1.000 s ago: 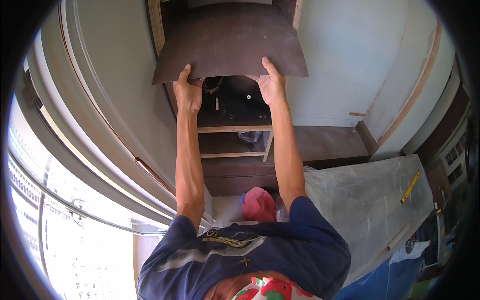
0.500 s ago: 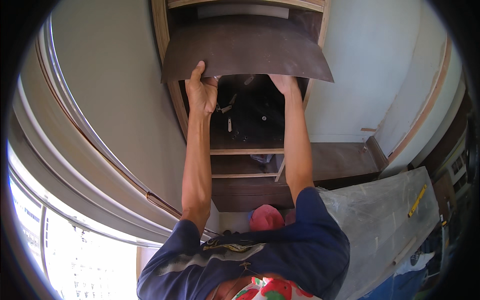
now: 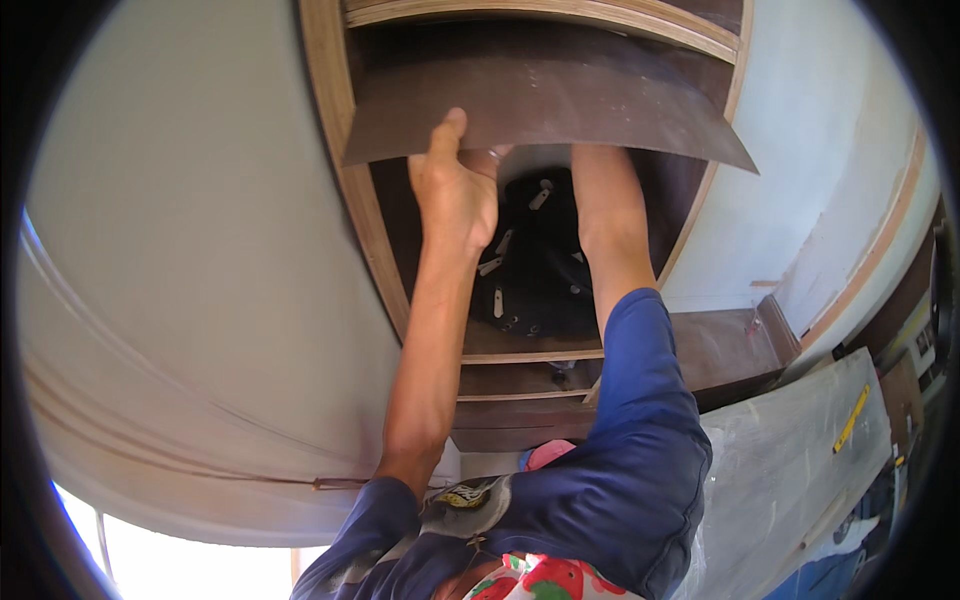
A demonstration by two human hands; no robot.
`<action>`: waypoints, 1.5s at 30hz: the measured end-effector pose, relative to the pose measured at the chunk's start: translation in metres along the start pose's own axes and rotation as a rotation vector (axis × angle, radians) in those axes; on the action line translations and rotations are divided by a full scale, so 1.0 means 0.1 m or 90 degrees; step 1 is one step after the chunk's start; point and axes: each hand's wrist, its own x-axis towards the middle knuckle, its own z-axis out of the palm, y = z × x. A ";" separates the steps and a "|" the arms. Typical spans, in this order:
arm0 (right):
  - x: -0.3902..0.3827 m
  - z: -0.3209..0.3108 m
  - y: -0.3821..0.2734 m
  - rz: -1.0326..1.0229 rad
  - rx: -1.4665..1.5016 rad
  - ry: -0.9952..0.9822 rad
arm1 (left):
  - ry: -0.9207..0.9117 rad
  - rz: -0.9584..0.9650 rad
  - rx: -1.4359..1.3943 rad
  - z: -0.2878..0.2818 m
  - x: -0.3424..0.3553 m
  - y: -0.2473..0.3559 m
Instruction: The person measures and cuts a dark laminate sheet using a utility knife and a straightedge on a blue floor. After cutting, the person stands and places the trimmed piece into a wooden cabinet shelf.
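A thin, bent sheet of dark brown laminate (image 3: 560,110) lies across the upper opening of a wooden cabinet (image 3: 330,90), its near edge bowed. My left hand (image 3: 455,190) grips that edge on the left, with the thumb on top and the fingers curled underneath. The right forearm (image 3: 612,215) reaches under the sheet into the cabinet, so my right hand is hidden behind it. Below the sheet, a black item (image 3: 540,270) lies in the compartment, with several small pale metal pieces (image 3: 498,302) on it.
A grey curved wall or panel (image 3: 200,250) stands close on the left. To the right are a low brown ledge (image 3: 735,345) and a sheet-covered surface (image 3: 790,440) with a yellow level-like tool (image 3: 852,418). A pink item (image 3: 550,455) shows below the cabinet.
My right arm has reached further under the sheet, and its hand has gone out of sight. The left hand keeps its hold. The whole view has shifted, with the cabinet appearing larger.
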 end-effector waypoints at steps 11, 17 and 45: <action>0.28 -0.32 -0.03 0.023 0.076 -0.062 | -0.158 0.128 0.028 0.37 0.50 0.26; 0.29 -0.45 -0.06 0.009 0.127 -0.084 | -0.257 0.028 -0.062 0.40 0.61 0.48; 0.23 -0.12 0.11 -0.141 0.177 0.044 | -0.025 0.886 1.250 0.52 0.86 0.72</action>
